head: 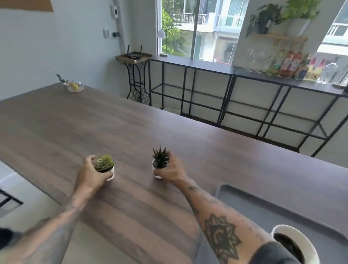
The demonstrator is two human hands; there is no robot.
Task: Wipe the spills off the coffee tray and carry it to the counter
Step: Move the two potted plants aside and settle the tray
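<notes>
A grey coffee tray [270, 211] lies on the wooden table [90, 125] at the lower right, partly under my right forearm. A white cup of dark coffee [291, 244] stands on its near end. My left hand [89, 172] grips a small white pot with a light green succulent [104, 167] resting on the table. My right hand [171, 168] grips a small white pot with a dark spiky plant [160, 162], also on the table. Both pots stand to the left of the tray. No cloth and no spills are visible.
A glass bowl [74, 87] with a yellow item sits at the table's far left end. Beyond the table runs a long black-framed counter [206, 65] by the window, carrying bottles and glasses [289, 66] at the right. A router sits on a small stand [134, 57].
</notes>
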